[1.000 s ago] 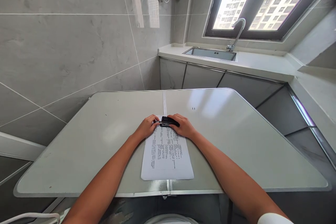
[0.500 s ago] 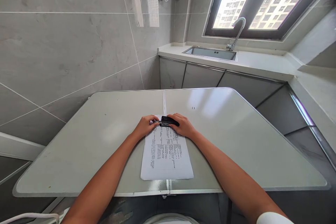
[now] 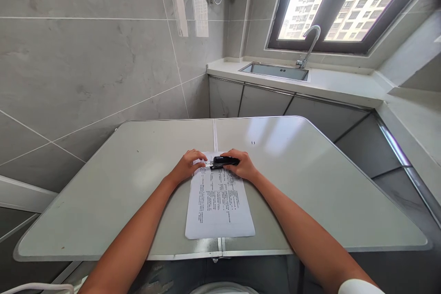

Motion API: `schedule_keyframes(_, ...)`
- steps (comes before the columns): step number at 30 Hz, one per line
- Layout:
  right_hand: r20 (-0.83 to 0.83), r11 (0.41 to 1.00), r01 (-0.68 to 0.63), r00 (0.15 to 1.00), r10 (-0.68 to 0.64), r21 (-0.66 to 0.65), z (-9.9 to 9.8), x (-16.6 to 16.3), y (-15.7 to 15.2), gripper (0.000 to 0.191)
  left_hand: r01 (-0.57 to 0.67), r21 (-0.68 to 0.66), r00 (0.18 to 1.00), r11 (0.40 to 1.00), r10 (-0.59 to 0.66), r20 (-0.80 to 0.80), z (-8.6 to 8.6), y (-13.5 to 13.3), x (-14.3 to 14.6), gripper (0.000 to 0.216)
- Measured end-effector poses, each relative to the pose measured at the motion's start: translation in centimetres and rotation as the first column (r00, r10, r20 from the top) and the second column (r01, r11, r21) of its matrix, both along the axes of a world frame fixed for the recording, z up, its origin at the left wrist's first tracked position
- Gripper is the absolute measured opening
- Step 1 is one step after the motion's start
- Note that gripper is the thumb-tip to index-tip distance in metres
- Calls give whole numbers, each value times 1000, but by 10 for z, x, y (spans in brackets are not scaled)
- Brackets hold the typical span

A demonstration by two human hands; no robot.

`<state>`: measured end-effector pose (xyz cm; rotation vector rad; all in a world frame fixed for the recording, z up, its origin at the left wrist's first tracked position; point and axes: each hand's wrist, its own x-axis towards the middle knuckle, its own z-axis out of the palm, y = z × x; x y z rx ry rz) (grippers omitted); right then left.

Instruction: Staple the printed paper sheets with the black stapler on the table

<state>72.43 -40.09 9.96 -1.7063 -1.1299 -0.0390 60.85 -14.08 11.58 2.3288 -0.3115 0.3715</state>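
Note:
A black stapler (image 3: 224, 161) lies over the top part of a printed sheet of paper (image 3: 220, 202), a silver metal part jutting from its left end. My right hand (image 3: 243, 165) is closed around the stapler's right end, thumb on the near side and fingers on the far side. At the silver end, my left hand (image 3: 188, 165) has its thumb and fingers curved with a gap between them. The left thumb tip is right by the metal; whether it touches cannot be told.
The paper lies across the middle seam of a pale folding table (image 3: 292, 202). Two tiny dark bits (image 3: 253, 143) lie on its far right half. Beyond are a counter with a sink (image 3: 275, 70) and tap (image 3: 312, 46), a window, and a tiled wall (image 3: 86, 64) on the left.
My left fingers have loosened from the silver end and drawn slightly left. The stapler in my right hand has shifted a little right, showing more of its metal part.

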Motion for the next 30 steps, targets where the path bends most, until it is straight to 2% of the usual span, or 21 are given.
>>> schedule_keyframes(3,-16,1000,-26,1000,26,12,4,-9,3,31,-18,-35,1000,999,18,1,1,-14,-1,10)
schedule_keyframes(7,19,999,-43,999,44,-9,5,-20,5,28,73,-61,997,996,-72,6,1,-21,-1,14)
schedule_keyframes(12,98,997,-29,995,36,-70,4,-25,8,25,119,38,993,992,-118,-32,3,-19,0,18)
schedule_keyframes(14,70,998,-8,997,12,-55,6,-23,7,27,87,22,996,996,-87,-9,5,-20,0,15)
schedule_keyframes(16,-5,998,59,998,-59,-23,9,-17,4,31,12,-34,999,999,-11,32,6,-21,-1,12)
schedule_keyframes(18,-64,982,188,980,-188,7,12,-6,-2,33,12,-14,999,1000,-11,39,5,-21,-1,17)
schedule_keyframes(21,-82,916,399,914,-396,25,12,18,-18,34,138,190,990,972,-129,-59,-3,-17,-2,41)
schedule_keyframes(24,-93,867,498,862,-498,-21,6,43,-39,38,146,318,984,937,-104,-145,-16,-10,1,55)
schedule_keyframes(27,-122,865,480,859,-497,-143,-2,61,-59,40,67,336,990,940,-20,-141,-25,-2,4,54)
schedule_keyframes(30,-176,907,335,906,-384,-257,-1,68,-73,44,5,340,992,941,39,-122,-30,4,6,55)
